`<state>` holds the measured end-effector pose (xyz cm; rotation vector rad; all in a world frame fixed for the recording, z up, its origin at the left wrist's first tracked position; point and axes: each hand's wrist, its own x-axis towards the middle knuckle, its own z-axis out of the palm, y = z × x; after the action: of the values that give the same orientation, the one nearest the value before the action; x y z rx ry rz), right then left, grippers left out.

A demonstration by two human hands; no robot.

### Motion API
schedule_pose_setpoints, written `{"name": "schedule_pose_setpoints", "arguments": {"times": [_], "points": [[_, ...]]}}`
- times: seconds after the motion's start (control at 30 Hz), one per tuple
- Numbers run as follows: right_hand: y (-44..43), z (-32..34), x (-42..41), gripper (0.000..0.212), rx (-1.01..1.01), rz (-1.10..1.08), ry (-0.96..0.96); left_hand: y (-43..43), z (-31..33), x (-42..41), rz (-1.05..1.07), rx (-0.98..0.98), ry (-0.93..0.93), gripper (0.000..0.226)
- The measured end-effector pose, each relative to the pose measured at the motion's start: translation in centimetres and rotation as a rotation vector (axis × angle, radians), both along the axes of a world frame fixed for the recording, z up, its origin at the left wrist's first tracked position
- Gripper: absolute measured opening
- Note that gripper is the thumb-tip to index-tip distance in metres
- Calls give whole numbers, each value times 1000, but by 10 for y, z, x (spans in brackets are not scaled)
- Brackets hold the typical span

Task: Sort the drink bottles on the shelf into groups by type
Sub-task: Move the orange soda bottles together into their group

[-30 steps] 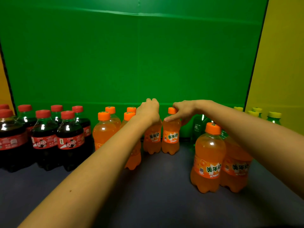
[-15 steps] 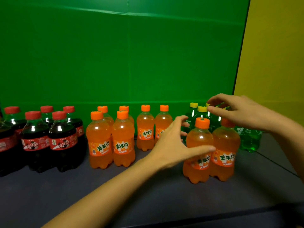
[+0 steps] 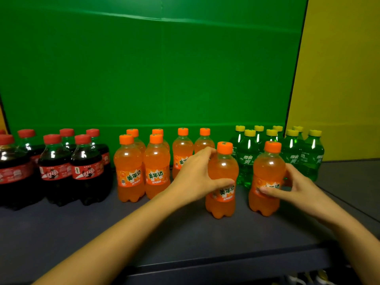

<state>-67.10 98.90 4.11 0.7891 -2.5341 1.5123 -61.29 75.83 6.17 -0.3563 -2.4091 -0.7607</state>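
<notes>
Fingers (image 3: 204,154) now around both orange bottles (image 3: 223,167)

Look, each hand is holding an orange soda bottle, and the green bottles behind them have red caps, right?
Not quite. The head view shows the green bottles have yellow caps; the red caps are on the cola bottles. The rest holds: the left hand grips the near-left orange soda bottle and the right hand grips the near-right orange soda bottle.
</notes>
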Motion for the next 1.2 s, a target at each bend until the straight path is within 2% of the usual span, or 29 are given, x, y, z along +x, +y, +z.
{"name": "schedule_pose_setpoints", "arguments": {"times": [0.23,0.4,0.63,0.73,0.8,0.87,1.0,1.13,1.2], "points": [[-54,-3,-7,64,-27,64,22,-27,7,3,222,-36,-39,78],[-90,-6,-22,72,-30,62,38,-36,10,-1,325,-60,-67,67],[-115,-12,-38,78,-95,39,26,-32,9,-5,382,-98,-25,76],[-120,-15,-39,76,-116,29,53,-32,4,-7,427,-165,33,54],[-122,-18,-40,75,-128,16,66,-33,0,-7,446,-206,67,49],[-123,-21,-40,73,-140,17,75,-34,-6,-5,426,-220,132,58],[-119,-28,-42,83,-140,7,78,-52,-17,10,475,-332,434,73],[-120,-26,-44,112,-200,51,-41,-88,-26,27,536,-59,488,93],[-125,-24,-45,105,-265,107,-97,-100,-28,32,537,130,396,110]]}}
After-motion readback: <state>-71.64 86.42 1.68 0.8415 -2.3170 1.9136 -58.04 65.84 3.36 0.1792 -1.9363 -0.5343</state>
